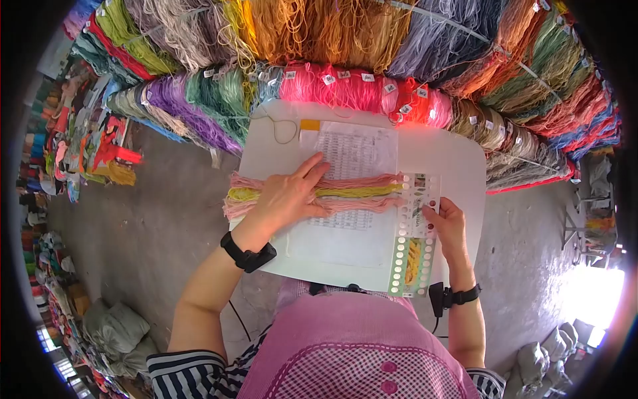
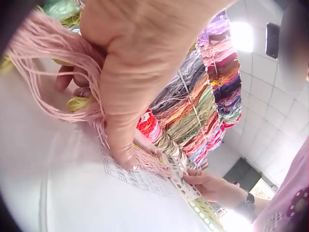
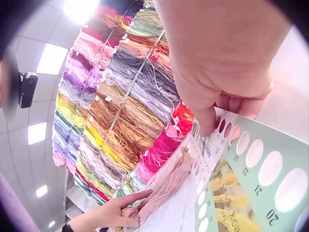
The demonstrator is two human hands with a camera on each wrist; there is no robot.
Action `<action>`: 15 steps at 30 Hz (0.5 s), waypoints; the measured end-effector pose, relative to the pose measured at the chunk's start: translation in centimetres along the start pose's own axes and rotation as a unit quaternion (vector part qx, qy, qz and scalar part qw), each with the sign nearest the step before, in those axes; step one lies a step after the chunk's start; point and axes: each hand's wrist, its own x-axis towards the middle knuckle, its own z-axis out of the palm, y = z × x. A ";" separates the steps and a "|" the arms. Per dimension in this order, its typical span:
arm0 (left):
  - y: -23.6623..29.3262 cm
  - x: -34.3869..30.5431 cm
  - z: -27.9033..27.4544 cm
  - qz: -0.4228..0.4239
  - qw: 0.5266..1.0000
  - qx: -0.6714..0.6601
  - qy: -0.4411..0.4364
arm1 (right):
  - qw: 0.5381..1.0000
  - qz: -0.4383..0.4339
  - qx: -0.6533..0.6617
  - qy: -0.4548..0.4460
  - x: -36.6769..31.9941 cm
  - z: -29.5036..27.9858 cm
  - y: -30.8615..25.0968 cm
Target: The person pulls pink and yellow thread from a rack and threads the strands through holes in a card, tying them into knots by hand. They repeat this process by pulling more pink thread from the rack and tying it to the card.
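Note:
My left hand (image 1: 286, 196) rests across strands of pink thread (image 1: 362, 180) and yellow thread (image 1: 349, 192), its fingers spread toward the back of the board and its thumb toward me. In the left wrist view the thumb (image 2: 120, 140) points down beside the pink strands over a printed sheet (image 2: 140, 184). The strands run rightward to a long thread card (image 1: 402, 233) with numbered holes along both edges. With thumb above and fingers underneath, my right hand (image 1: 450, 229) pinches the card's right edge. Its lower half carries a green border and a picture of yellow thread (image 3: 229, 191).
A white board (image 1: 445, 153) lies across the lap under the sheet and card. Close behind it, thick hanks of coloured thread (image 1: 325, 33) hang in rows with small white tags. A loop of cord (image 1: 286, 132) lies at the board's back left. Sacks (image 1: 119, 329) sit on the floor.

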 end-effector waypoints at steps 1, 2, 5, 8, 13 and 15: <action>0.1 -0.1 0.3 -0.002 1.000 0.013 0.010 | 1.000 0.000 -0.002 -0.001 0.1 0.0 -0.1; 0.3 -0.1 0.5 -0.004 0.999 0.026 0.021 | 1.000 0.002 -0.009 -0.004 0.1 -0.1 -0.2; 1.2 -0.1 0.8 -0.035 0.999 0.033 0.002 | 1.000 -0.003 -0.006 0.002 0.3 -0.2 -0.4; 1.3 -0.2 1.4 -0.028 0.999 0.026 0.015 | 1.000 -0.011 -0.003 0.004 0.5 -0.6 -0.9; 1.6 -0.4 1.7 -0.009 0.999 0.012 0.038 | 0.999 -0.017 0.028 -0.030 1.5 -0.6 -2.1; 1.8 -0.4 1.9 -0.006 0.999 0.004 0.046 | 0.999 -0.024 0.022 -0.039 2.2 -0.5 -1.9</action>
